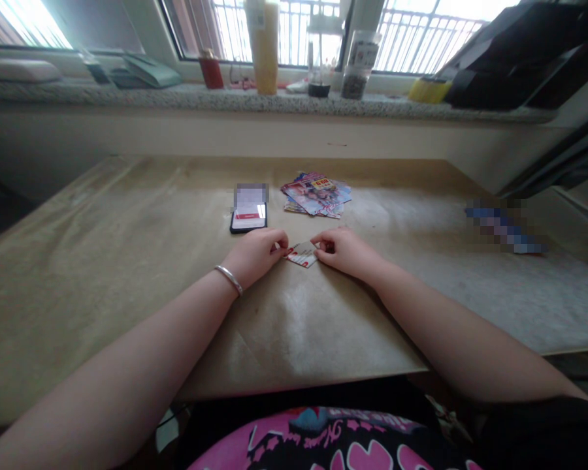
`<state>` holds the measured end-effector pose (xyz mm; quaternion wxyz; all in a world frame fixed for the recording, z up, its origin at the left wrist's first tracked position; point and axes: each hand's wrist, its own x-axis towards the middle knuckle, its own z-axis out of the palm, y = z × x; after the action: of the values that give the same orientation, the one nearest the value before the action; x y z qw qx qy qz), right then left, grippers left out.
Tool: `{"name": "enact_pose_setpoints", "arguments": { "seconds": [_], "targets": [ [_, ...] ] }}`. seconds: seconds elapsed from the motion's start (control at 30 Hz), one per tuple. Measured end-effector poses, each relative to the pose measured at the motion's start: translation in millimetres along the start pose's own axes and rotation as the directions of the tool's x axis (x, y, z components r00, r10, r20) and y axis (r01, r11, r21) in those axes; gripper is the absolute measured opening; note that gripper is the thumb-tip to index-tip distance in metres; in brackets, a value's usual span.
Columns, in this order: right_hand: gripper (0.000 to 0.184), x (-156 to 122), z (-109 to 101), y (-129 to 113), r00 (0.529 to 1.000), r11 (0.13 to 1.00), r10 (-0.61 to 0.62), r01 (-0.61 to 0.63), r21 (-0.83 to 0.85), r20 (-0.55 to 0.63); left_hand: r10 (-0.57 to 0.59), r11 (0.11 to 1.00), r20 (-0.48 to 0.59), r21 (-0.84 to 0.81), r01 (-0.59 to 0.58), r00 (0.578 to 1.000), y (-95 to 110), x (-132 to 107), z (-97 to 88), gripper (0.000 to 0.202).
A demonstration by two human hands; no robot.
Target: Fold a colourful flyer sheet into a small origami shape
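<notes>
A small white and red piece of paper lies on the brown paper-covered table. My left hand, with a silver bracelet at the wrist, has its fingers curled and pinches the paper's left edge. My right hand is curled too and pinches the paper's right edge. Both hands rest on the table top. Just beyond them lie a phone with a lit screen and a loose pile of colourful printed sheets.
A blurred blue object lies at the table's right. On the stone windowsill stand a yellow bottle, a red cup, jars and dark trays. The table's front edge is close to my lap.
</notes>
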<state>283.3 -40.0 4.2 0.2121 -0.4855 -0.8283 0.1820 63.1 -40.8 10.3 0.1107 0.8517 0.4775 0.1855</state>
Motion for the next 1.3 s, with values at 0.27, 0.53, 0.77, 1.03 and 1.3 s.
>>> {"name": "enact_pose_setpoints", "arguments": {
  "seconds": [0.27, 0.53, 0.77, 1.03, 1.3],
  "targets": [
    [0.019, 2, 6, 11, 0.999, 0.993, 0.015, -0.012, 0.114, -0.031, -0.027, 0.998, -0.003, -0.048, 0.027, 1.0, 1, -1, -0.9, 0.005],
    [0.01, 1, 2, 6, 1.0, 0.99, 0.019, -0.018, 0.14, -0.007, 0.008, 0.996, -0.018, -0.094, -0.01, 1.0, 3, -1, 0.7, 0.001],
    [0.005, -2, -3, 4, 0.996, 0.996, -0.086, 0.086, 0.037, -0.009, 0.083, 0.994, -0.009, -0.067, -0.083, 0.997, 0, 0, 2.1, 0.004],
    [0.003, -4, -6, -1, 0.984, 0.976, -0.177, 0.177, -0.128, 0.015, 0.184, 0.983, 0.0, 0.018, -0.184, 0.983, -2, -1, 3.9, 0.014],
    [0.01, -4, -1, -7, 0.982, 0.952, -0.19, 0.186, -0.241, 0.007, 0.265, 0.95, 0.053, 0.156, -0.27, 0.963, 3, 1, 5.1, 0.014]
  ]
}}
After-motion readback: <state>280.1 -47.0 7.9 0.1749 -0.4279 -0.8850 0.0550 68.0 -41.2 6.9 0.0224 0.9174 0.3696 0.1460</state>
